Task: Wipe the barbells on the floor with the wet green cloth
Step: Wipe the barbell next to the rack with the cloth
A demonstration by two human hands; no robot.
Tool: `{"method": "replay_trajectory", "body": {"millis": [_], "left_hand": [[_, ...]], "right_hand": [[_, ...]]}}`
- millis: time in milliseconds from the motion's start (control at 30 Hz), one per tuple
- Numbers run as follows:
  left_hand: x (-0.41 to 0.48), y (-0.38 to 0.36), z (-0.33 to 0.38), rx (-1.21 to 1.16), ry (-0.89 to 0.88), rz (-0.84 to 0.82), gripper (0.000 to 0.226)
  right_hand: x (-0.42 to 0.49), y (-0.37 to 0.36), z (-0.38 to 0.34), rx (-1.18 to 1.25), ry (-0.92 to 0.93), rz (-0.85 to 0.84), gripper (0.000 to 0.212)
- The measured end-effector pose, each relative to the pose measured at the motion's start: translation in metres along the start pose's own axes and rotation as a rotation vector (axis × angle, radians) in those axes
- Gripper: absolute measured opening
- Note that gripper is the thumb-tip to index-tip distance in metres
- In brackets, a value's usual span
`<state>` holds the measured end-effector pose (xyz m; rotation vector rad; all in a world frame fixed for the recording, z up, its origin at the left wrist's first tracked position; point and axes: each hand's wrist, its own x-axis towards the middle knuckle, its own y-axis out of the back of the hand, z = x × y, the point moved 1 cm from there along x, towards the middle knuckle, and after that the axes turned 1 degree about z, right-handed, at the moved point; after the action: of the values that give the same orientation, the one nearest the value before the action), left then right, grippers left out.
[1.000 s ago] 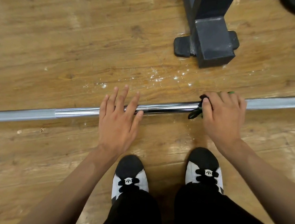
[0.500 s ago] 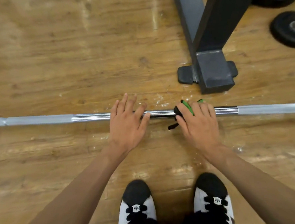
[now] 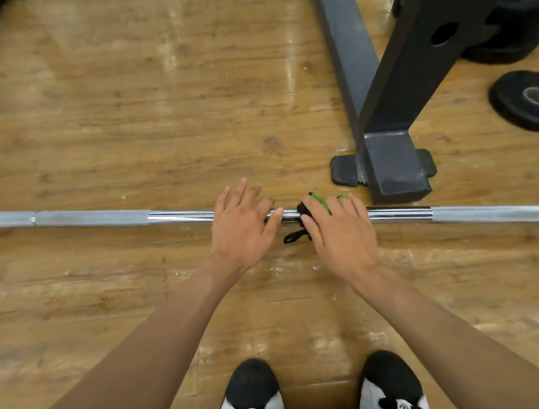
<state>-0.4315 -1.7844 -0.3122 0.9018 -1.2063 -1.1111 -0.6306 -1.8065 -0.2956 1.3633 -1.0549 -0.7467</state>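
The shoes point(image 3: 253, 398) show a white trefoil logo; on the barbell point(image 3: 97, 217) on the floor, the left hand point(image 3: 240, 228) rests with spread fingers, and the right hand point(image 3: 340, 236) holds the green cloth point(image 3: 323, 205) under close, bent fingers.

The right hand point(image 3: 340, 236), gripping the green cloth point(image 3: 319, 204) with its black edging, has slid left along the long chrome steel barbell point(image 3: 97, 217), away from the right-hand knurled section and up close to the left hand point(image 3: 239, 231), leaving only a narrow gap. More green now shows between its fingers. The view has lifted, bringing a round black weight plate point(image 3: 536, 100) into sight at upper right.
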Motion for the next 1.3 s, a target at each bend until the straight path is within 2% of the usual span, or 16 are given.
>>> {"method": "replay_trajectory", "body": {"millis": [133, 267, 333, 433, 567, 700, 800, 967, 1100, 1233, 1300], "left_hand": [[-0.003, 0.0, 0.001, 0.008, -0.007, 0.002, 0.052], [-0.008, 0.002, 0.005, 0.023, 0.006, 0.006, 0.052], [-0.011, 0.003, 0.007, 0.022, 0.013, 0.005, 0.052], [-0.017, 0.004, 0.009, 0.03, 0.025, 0.013, 0.053], [-0.025, 0.004, 0.009, 0.04, 0.013, 0.048, 0.052], [-0.033, 0.005, 0.01, 0.053, -0.006, 0.045, 0.05], [-0.038, 0.007, 0.013, 0.064, -0.012, 0.047, 0.051], [-0.045, 0.007, 0.015, 0.06, -0.026, 0.105, 0.056], [-0.054, 0.004, 0.015, 0.042, -0.039, 0.184, 0.052], [-0.062, 0.005, 0.018, 0.038, -0.048, 0.213, 0.048], [-0.065, 0.006, 0.019, 0.047, -0.055, 0.212, 0.049]], "right_hand": [[-0.011, 0.009, 0.054, -0.004, -0.255, 0.035, 0.044], [-0.009, 0.016, 0.039, 0.055, -0.449, 0.005, 0.055], [-0.008, 0.017, 0.011, 0.027, -0.411, -0.047, 0.058], [-0.008, 0.01, -0.027, 0.013, -0.255, -0.085, 0.055], [-0.019, 0.006, 0.005, 0.027, -0.135, -0.019, 0.044], [-0.036, 0.014, 0.065, 0.024, -0.458, 0.069, 0.042], [-0.035, 0.014, 0.052, 0.057, -0.566, 0.094, 0.043], [-0.018, 0.009, -0.027, 0.146, -0.256, -0.022, 0.051], [-0.022, 0.01, -0.015, 0.197, -0.098, -0.028, 0.041], [-0.054, 0.021, 0.057, 0.046, -0.376, -0.013, 0.044], [-0.061, 0.025, 0.064, 0.042, -0.446, -0.049, 0.044]]}}
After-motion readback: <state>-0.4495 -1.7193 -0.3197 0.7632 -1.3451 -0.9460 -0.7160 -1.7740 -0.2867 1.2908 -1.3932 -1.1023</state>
